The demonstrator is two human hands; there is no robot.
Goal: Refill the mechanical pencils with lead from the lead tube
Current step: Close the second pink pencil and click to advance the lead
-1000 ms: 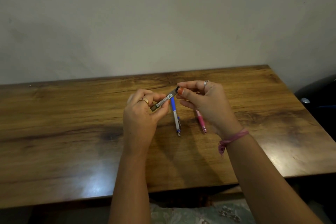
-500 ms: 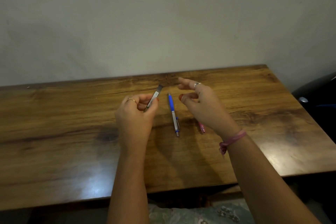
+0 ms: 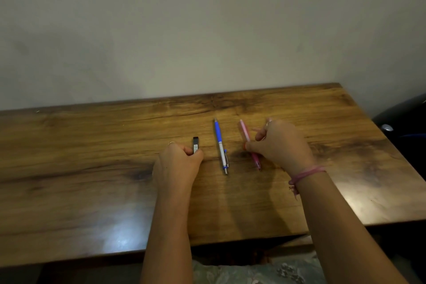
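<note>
A person's two bare hands rest low over a brown wood-grain worktop (image 3: pixel 92 157) set against a plain pale wall (image 3: pixel 207 30). The left hand (image 3: pixel 177 163) is curled closed around the lower end of a slim dark lead tube with a white label (image 3: pixel 195 144), its fingers (image 3: pixel 187 150) wrapped tight so that only the tube's upper part, with its black cap end, stands out above the fist, pointing away from the person. A thin gold ring (image 3: pixel 171 143) shows on that hand. Just beside it, to the right and untouched, lies a blue-and-silver mechanical pencil (image 3: pixel 220 145), flat on the wood with its tip towards the wall. Further right lies a pink mechanical pencil (image 3: pixel 249 143), roughly parallel to the blue one. The right hand (image 3: pixel 281 145) is on it: thumb and fingers (image 3: pixel 250 146) narrowed to a pinch around the middle of the pink barrel, the remaining fingers loosely bent. A silver ring (image 3: pixel 268 122) is on that hand and a pink thread band (image 3: pixel 304 175) circles the wrist. A dark rounded object (image 3: pixel 401 122) sits beyond the worktop's right edge.
</note>
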